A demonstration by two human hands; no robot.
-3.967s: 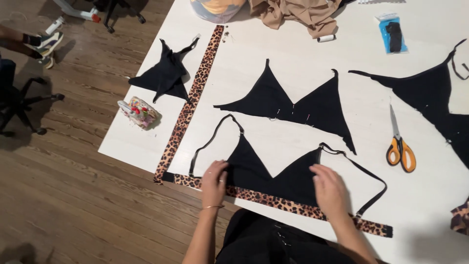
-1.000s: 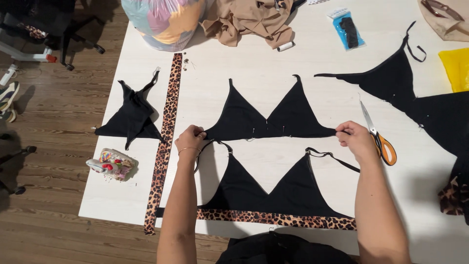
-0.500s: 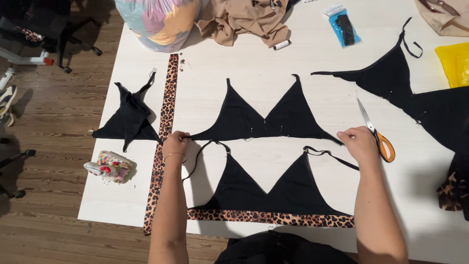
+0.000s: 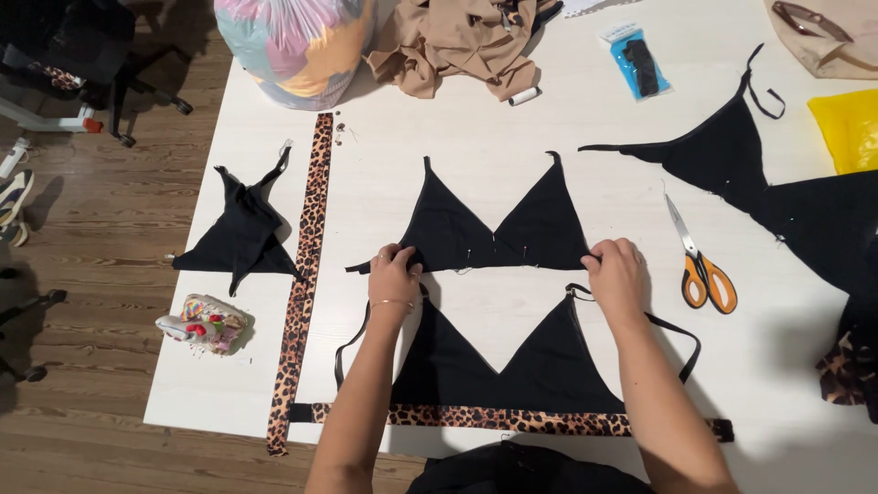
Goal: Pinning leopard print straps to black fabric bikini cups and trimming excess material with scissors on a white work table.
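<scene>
A black double-triangle fabric piece (image 4: pixel 498 224) lies flat in the middle of the white table (image 4: pixel 512 137). My left hand (image 4: pixel 395 274) pinches its lower left edge and my right hand (image 4: pixel 615 271) pinches its lower right corner. Just below it lies a second black double-triangle piece with thin straps (image 4: pixel 512 361), its bottom edge along a leopard-print strip (image 4: pixel 512 420). My forearms cross over this nearer piece.
Orange-handled scissors (image 4: pixel 700 265) lie right of my right hand. A long leopard-print strip (image 4: pixel 305 265), a small black fabric piece (image 4: pixel 242 233) and a colourful pincushion (image 4: pixel 203 322) sit at left. A stuffed plastic bag (image 4: pixel 293 46), beige cloth (image 4: pixel 462 41) and more black fabric (image 4: pixel 777 183) lie beyond.
My hands moved from the nearer piece up to the middle piece. My left hand slid rightward along its lower edge; the right hand moved slightly left, both drawing closer together.
</scene>
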